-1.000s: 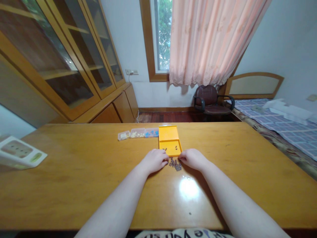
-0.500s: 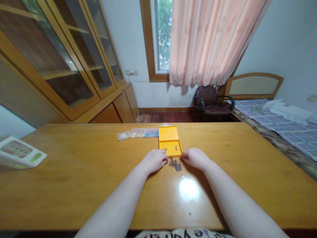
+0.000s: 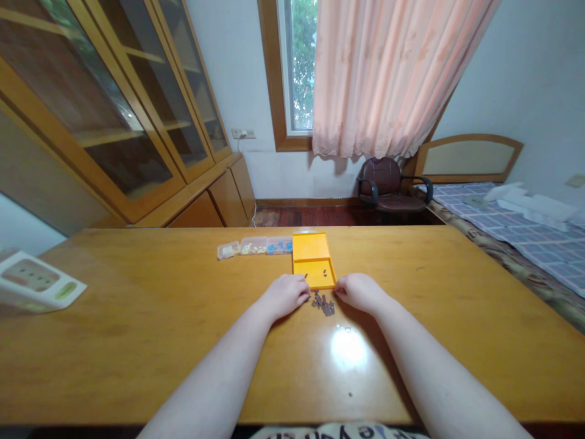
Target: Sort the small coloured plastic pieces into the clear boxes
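An open orange box lies on the wooden table, with a few small dark pieces inside its near half. Just in front of it sits a little heap of several small dark pieces. My left hand rests curled on the table at the box's near left corner, left of the heap. My right hand rests curled at the box's near right corner, fingertips pinched by the heap. What the fingers hold, if anything, is too small to make out.
Three small clear boxes with white, yellow and blue bits stand left of the orange box. A white carton lies at the table's far left. Beyond the table are a glass-door cabinet, a dark chair and a bed.
My right hand has edged slightly away from me toward the orange box's near right corner. The left hand has hardly moved.
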